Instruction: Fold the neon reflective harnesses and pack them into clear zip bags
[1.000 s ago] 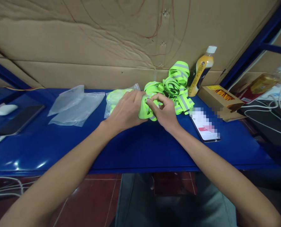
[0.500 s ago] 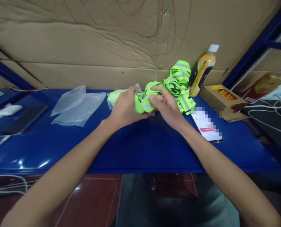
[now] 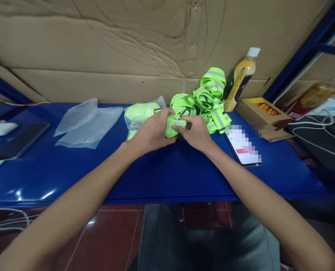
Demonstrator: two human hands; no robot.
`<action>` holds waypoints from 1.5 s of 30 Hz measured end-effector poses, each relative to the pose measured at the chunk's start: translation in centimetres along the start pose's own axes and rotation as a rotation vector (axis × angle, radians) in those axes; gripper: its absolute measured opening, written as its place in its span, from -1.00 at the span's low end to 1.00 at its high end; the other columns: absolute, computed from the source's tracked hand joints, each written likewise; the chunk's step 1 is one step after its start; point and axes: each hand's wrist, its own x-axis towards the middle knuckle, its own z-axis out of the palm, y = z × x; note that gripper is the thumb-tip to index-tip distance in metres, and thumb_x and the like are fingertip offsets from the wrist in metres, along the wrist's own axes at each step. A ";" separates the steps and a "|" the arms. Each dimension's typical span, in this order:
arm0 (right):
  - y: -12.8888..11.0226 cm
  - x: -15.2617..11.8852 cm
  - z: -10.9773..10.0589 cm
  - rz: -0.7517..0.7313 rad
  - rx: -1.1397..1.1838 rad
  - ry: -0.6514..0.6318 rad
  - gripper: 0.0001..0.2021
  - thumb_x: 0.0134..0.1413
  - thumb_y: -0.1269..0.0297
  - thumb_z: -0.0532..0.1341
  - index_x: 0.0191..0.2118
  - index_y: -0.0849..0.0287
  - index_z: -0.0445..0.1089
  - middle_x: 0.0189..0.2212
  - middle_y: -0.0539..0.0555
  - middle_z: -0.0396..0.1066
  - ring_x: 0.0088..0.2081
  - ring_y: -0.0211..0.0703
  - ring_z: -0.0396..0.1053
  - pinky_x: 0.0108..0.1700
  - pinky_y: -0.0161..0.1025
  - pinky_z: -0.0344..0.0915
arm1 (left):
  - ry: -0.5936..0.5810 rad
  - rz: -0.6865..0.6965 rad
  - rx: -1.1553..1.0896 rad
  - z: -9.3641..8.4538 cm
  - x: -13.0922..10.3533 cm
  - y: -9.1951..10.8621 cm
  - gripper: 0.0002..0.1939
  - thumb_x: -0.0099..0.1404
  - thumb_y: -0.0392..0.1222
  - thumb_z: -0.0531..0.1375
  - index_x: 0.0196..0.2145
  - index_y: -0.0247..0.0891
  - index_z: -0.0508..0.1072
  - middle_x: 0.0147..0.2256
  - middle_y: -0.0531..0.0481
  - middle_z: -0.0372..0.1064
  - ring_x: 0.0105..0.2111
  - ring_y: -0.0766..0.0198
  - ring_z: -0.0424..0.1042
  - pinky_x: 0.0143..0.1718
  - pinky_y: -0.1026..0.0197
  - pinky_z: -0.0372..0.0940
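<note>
Between my two hands is a bundle of neon-green reflective strap (image 3: 170,130) with grey stripes. My left hand (image 3: 155,130) is closed round its left side. The fingers and thumb of my right hand (image 3: 196,132) pinch its right end. Just behind my left hand lies a clear plastic bag (image 3: 140,111) filled with the same striped strap. A coil of strap (image 3: 182,102) rests right behind the held bundle, and a larger heap of loose straps (image 3: 211,96) adjoins it on the right. My palms hide part of the held strap.
Flat clear bags (image 3: 88,122) lie left on the blue table (image 3: 156,177). A dark phone (image 3: 20,141) is farther left. To the right are a lit phone (image 3: 244,146), a yellow drink bottle (image 3: 240,81) and an open cardboard box (image 3: 264,114). Cardboard (image 3: 113,56) lines the back.
My right hand has gone from loosely spread fingers to a pinch on the strap. My left hand has shifted slightly, uncovering more of the filled bag. The view has moved a little.
</note>
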 end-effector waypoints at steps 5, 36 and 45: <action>0.0 -0.1 0.5 -0.019 -0.030 0.032 -0.68 0.23 0.02 0.36 -0.38 0.16 0.42 -0.53 -0.04 0.36 -0.41 -0.20 0.32 -0.32 -0.25 0.14 | -0.076 0.084 -0.010 -1.9 0.3 -0.3 0.28 0.00 0.09 0.60 0.45 -0.28 0.00 0.37 -0.45 0.19 0.38 -0.30 0.27 0.36 -0.20 0.27; -1.1 0.2 -0.5 0.531 0.412 -0.142 -0.74 -0.09 0.38 0.59 -0.51 0.26 0.50 -0.72 -0.03 0.38 -0.72 -0.34 0.29 -0.75 -0.43 0.14 | -0.230 0.091 0.210 -1.9 0.4 -1.9 -0.20 0.17 0.23 0.49 0.14 -0.34 0.36 0.00 -0.33 0.49 0.03 -0.26 0.51 0.05 -0.13 0.40; -1.4 -0.2 -0.3 0.529 0.445 -0.148 -0.71 -0.12 0.39 0.58 -0.58 0.28 0.47 -0.72 0.00 0.39 -0.71 -0.34 0.30 -0.71 -0.41 0.18 | -0.270 0.143 0.389 -2.2 0.4 1.0 -0.34 0.32 0.29 0.38 0.01 -0.38 0.37 -0.10 -0.33 0.47 -0.02 -0.27 0.51 0.04 -0.14 0.40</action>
